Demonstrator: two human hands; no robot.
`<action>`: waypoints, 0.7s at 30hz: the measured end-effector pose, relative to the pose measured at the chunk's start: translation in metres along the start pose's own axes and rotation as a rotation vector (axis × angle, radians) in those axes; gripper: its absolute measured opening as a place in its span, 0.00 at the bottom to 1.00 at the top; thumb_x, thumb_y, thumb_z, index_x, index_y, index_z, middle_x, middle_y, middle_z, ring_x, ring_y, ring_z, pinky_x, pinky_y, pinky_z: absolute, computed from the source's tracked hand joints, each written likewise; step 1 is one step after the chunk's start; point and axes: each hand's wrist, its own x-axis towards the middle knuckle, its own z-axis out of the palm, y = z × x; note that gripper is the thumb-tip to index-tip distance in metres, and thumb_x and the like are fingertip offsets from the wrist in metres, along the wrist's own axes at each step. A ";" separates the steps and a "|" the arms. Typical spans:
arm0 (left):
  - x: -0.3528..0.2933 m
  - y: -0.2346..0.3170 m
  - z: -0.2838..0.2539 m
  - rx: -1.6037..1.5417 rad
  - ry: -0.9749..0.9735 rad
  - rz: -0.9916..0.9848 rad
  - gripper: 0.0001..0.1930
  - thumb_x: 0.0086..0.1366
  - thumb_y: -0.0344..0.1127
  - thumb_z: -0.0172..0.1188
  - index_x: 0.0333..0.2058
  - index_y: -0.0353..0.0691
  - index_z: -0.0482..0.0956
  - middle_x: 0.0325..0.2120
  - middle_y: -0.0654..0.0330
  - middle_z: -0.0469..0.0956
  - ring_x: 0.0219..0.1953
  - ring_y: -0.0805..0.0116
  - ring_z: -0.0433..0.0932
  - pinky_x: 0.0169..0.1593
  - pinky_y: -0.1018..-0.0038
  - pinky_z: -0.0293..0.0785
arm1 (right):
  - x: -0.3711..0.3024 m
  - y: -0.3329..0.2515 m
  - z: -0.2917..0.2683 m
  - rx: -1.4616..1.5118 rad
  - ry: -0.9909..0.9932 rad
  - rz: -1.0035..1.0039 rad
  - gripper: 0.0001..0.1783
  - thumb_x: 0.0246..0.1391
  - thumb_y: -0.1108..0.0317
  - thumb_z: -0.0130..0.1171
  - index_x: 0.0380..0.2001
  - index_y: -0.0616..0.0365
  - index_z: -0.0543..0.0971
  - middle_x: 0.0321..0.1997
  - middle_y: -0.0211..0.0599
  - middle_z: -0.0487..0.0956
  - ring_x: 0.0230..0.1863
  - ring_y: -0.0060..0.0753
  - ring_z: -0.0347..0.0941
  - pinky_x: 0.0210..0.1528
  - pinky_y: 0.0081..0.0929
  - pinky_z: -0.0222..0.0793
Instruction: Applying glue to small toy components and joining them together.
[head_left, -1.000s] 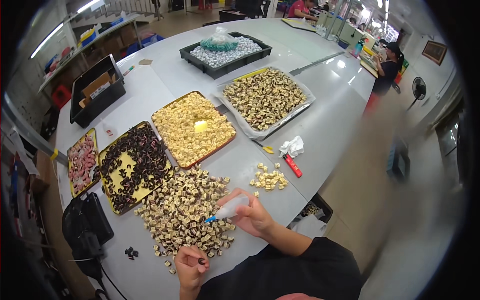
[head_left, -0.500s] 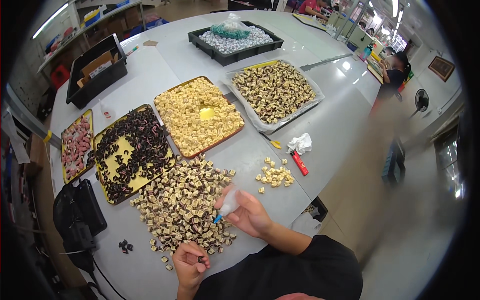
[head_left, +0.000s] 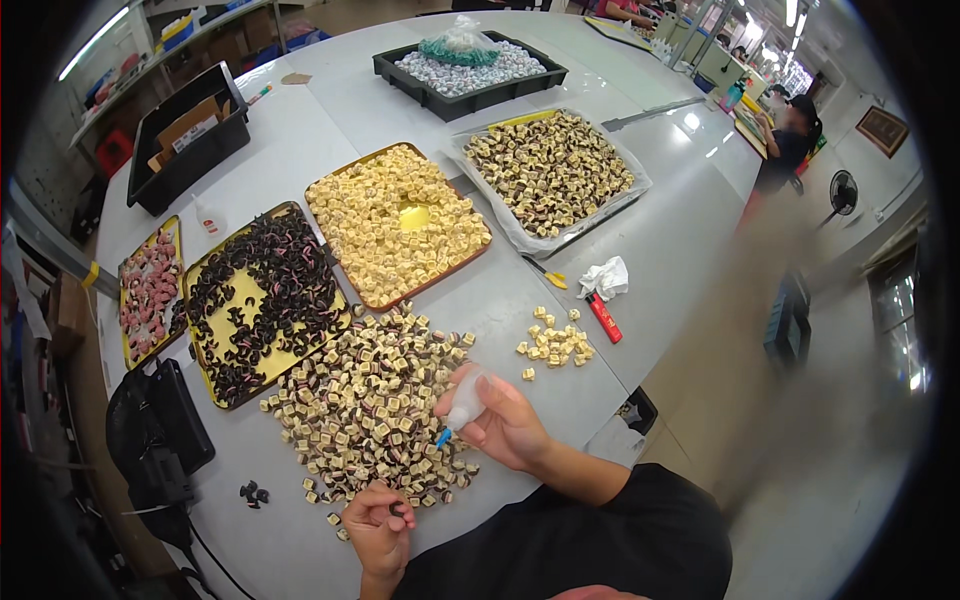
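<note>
My right hand [head_left: 508,428] is closed round a small translucent squeeze bottle [head_left: 468,400], its blue nozzle pointing down and to the left. Below it, nearer to me, my left hand [head_left: 376,532] pinches a small dark curved piece [head_left: 397,509] between its fingertips. The nozzle and the dark piece are apart. Beyond and beside both hands spreads a heap of small cream-and-dark square pieces [head_left: 365,390] on the grey table. A few loose square pieces lie next to my left hand.
Trays hold dark curved pieces [head_left: 280,262], cream pieces [head_left: 365,200], pink pieces [head_left: 155,280] and two-tone pieces [head_left: 550,165]. A red lighter [head_left: 604,318], crumpled tissue [head_left: 604,277] and cream pieces [head_left: 556,343] lie right. A black device [head_left: 145,430] stands left. Another person [head_left: 790,145] works far right.
The whole view has shifted slightly. Both hands keep nearly the same places, with the bottle and the dark piece still held and apart.
</note>
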 end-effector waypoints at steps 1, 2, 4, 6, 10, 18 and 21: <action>0.000 -0.001 0.000 0.012 0.025 -0.005 0.16 0.47 0.31 0.68 0.32 0.34 0.71 0.22 0.61 0.66 0.21 0.72 0.69 0.23 0.81 0.68 | -0.001 0.000 0.000 -0.011 0.017 -0.010 0.16 0.60 0.57 0.41 0.45 0.56 0.65 0.37 0.45 0.75 0.20 0.19 0.61 0.23 0.14 0.58; -0.002 0.001 0.000 0.013 0.025 -0.005 0.16 0.47 0.31 0.68 0.32 0.34 0.71 0.22 0.61 0.66 0.21 0.72 0.69 0.23 0.81 0.68 | -0.002 0.003 0.002 -0.020 0.031 -0.015 0.17 0.59 0.56 0.41 0.45 0.56 0.65 0.37 0.45 0.75 0.19 0.19 0.60 0.23 0.13 0.58; -0.004 0.004 0.002 0.094 0.024 -0.034 0.16 0.47 0.34 0.67 0.32 0.37 0.71 0.22 0.63 0.65 0.21 0.76 0.67 0.21 0.84 0.64 | -0.005 0.006 0.005 -0.030 0.050 -0.030 0.17 0.59 0.55 0.42 0.44 0.56 0.65 0.37 0.45 0.75 0.19 0.18 0.60 0.22 0.13 0.58; -0.004 0.008 0.000 0.135 0.011 -0.058 0.16 0.48 0.35 0.67 0.32 0.38 0.70 0.21 0.64 0.64 0.20 0.77 0.65 0.21 0.86 0.62 | -0.011 0.009 0.008 -0.209 0.050 -0.081 0.19 0.58 0.53 0.44 0.43 0.56 0.65 0.36 0.45 0.75 0.17 0.17 0.59 0.21 0.12 0.57; -0.027 0.012 -0.005 0.196 0.109 -0.079 0.15 0.47 0.34 0.67 0.31 0.37 0.71 0.22 0.63 0.65 0.22 0.75 0.67 0.21 0.83 0.64 | -0.012 0.022 0.011 -0.293 0.048 -0.024 0.21 0.56 0.49 0.46 0.40 0.56 0.66 0.35 0.44 0.76 0.15 0.14 0.56 0.19 0.11 0.55; -0.020 0.009 -0.021 0.167 -0.086 0.108 0.12 0.45 0.16 0.61 0.32 0.31 0.76 0.28 0.55 0.70 0.30 0.68 0.71 0.32 0.78 0.71 | -0.022 0.029 0.029 -0.324 0.007 -0.211 0.21 0.55 0.50 0.47 0.36 0.59 0.64 0.25 0.48 0.75 0.09 0.13 0.54 0.11 0.11 0.51; -0.017 0.008 -0.017 0.207 -0.074 0.126 0.13 0.44 0.16 0.63 0.32 0.30 0.76 0.29 0.56 0.69 0.31 0.69 0.70 0.33 0.78 0.71 | -0.023 0.022 0.033 -0.437 -0.033 -0.226 0.22 0.55 0.49 0.48 0.36 0.59 0.62 0.25 0.50 0.75 0.08 0.12 0.53 0.11 0.10 0.52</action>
